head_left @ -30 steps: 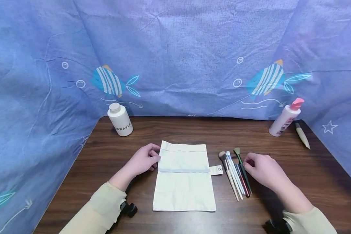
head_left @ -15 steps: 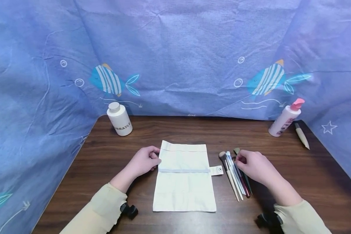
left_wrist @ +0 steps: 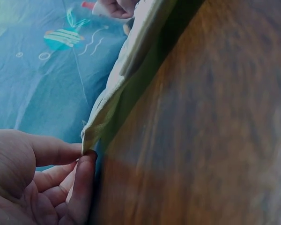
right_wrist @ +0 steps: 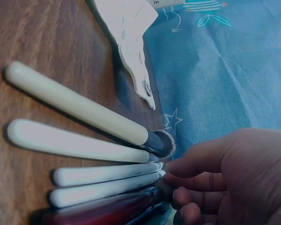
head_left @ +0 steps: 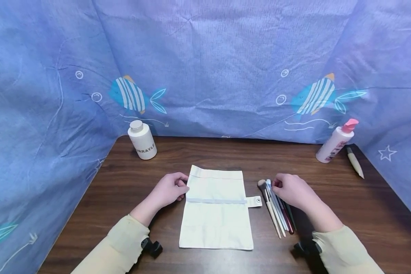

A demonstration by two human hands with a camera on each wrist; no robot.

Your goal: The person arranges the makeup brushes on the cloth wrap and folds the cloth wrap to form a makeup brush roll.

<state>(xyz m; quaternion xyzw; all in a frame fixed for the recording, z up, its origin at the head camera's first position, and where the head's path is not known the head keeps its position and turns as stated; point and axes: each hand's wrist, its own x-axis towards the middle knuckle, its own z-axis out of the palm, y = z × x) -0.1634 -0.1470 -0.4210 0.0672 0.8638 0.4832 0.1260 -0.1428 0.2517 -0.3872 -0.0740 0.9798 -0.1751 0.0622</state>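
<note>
A cream fabric brush roll (head_left: 216, 226) lies unfolded on the table, with a grey-blue strip across it and a snap tab at its right. My left hand (head_left: 167, 189) pinches its left edge between thumb and fingertips, plainly seen in the left wrist view. Right of the roll lie several makeup brushes, among them a fluffy one with a cream handle (right_wrist: 79, 105), slim white-handled ones (right_wrist: 107, 173) and a dark red one (right_wrist: 103, 211). Over their bristle ends is my right hand (head_left: 296, 192), fingers loosely bent. Whether its fingertips touch a white brush is unclear. The green brush's head is hidden.
At the back left stands a white bottle (head_left: 142, 140). A pink-topped pump bottle (head_left: 335, 144) is at the back right, beside a pale pointed object (head_left: 355, 163). Behind the wooden table (head_left: 233, 152) hangs a blue curtain (head_left: 219, 68) with fish.
My right hand has moved left from beside the green brush to above the bristle ends of the brushes, covering some. The left hand stays at the roll's edge.
</note>
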